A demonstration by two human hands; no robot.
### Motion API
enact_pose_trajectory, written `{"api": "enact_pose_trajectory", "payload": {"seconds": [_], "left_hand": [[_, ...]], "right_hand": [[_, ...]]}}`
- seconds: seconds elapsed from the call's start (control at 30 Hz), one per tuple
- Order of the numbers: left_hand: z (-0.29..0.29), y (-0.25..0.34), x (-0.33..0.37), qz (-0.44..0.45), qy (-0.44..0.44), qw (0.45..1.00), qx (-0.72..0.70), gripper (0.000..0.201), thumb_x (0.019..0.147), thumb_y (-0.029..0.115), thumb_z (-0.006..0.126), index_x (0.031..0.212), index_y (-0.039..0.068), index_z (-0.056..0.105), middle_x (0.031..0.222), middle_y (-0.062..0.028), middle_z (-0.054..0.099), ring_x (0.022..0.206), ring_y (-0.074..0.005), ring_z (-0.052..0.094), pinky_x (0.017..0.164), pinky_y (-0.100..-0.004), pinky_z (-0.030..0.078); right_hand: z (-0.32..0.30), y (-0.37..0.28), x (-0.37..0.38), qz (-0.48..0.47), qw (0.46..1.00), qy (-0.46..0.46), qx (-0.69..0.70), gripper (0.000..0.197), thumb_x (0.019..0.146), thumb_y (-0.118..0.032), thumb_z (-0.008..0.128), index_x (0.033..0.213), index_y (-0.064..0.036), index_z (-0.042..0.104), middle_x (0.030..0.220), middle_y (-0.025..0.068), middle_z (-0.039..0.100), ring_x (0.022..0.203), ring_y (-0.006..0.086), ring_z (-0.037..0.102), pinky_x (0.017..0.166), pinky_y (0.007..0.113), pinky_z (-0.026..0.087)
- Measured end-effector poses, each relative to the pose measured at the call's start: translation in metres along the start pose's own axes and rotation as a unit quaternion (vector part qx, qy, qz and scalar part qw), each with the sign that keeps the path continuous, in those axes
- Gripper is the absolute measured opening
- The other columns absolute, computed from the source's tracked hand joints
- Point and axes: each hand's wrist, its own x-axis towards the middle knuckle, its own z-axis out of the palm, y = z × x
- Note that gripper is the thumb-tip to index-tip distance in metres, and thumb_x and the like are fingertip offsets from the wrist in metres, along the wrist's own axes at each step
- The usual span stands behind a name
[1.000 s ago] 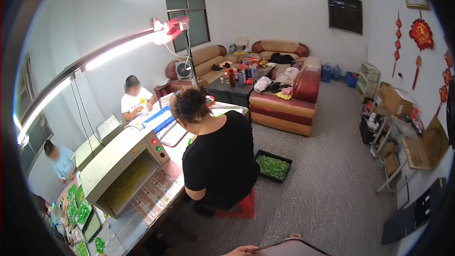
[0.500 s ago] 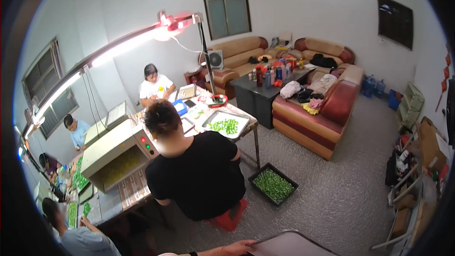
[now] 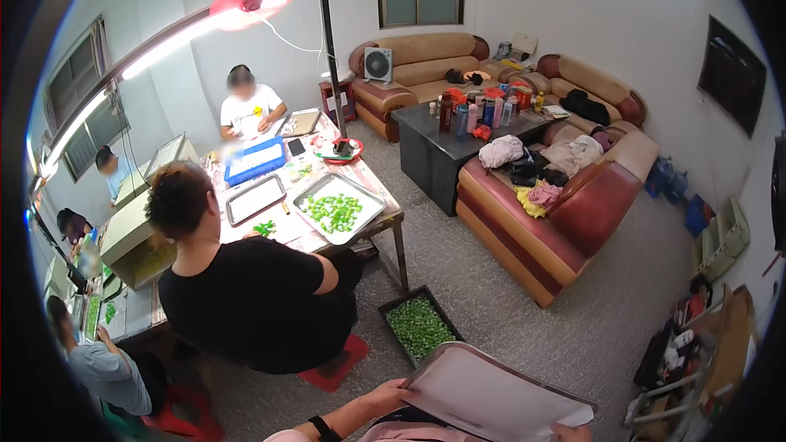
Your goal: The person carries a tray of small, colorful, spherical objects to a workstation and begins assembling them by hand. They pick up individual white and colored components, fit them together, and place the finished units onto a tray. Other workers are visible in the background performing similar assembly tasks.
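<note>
A shallow metal tray (image 3: 495,397) with a pale, plain inner surface is held tilted low in front of me. My left hand (image 3: 390,397) is closed on its left rim, a black band round the wrist. At the tray's lower right corner, my right hand (image 3: 571,432) grips the edge, partly cut off by the picture's border. Just beyond the tray, a black crate (image 3: 450,329) full of small green pieces rests on the floor.
A person in black (image 3: 246,303) sits on a red stool (image 3: 336,367) at a long worktable (image 3: 385,225) on my left. On it lies a tray of green pieces (image 3: 334,213). A leather sofa (image 3: 524,254) and dark low table (image 3: 434,160) stand ahead; cluttered shelving (image 3: 720,352) lines the right.
The tray has come further up into view, and my right hand now shows on it. My view has shifted closer to the worktable and the black crate.
</note>
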Motion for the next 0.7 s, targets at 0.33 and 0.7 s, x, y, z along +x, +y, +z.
{"api": "enact_pose_trajectory", "payload": {"seconds": [0.33,0.7], "left_hand": [[0.104,0.07,0.167,0.005,-0.001,0.992,0.124,0.03,0.088,0.011,0.06,0.118,0.007,0.059,0.107,0.0036,0.062,0.095,-0.0063,0.054,0.084,-0.0251,0.042],[0.189,0.074,0.293,0.072,0.194,0.978,-0.02,0.032,0.089,0.009,0.059,0.12,0.004,0.058,0.109,-0.001,0.062,0.099,-0.0117,0.056,0.086,-0.026,0.044]], "right_hand": [[-0.106,-0.082,0.147,0.007,0.993,0.018,0.118,0.035,0.079,-0.02,0.07,0.107,-0.0019,0.06,0.093,0.0045,0.061,0.079,0.0142,0.055,0.062,0.032,0.046],[-0.21,-0.212,0.431,-0.069,0.97,-0.228,-0.037,0.037,0.078,-0.013,0.069,0.113,-0.0056,0.058,0.092,0.0015,0.06,0.076,0.0125,0.052,0.059,0.029,0.043]]}}
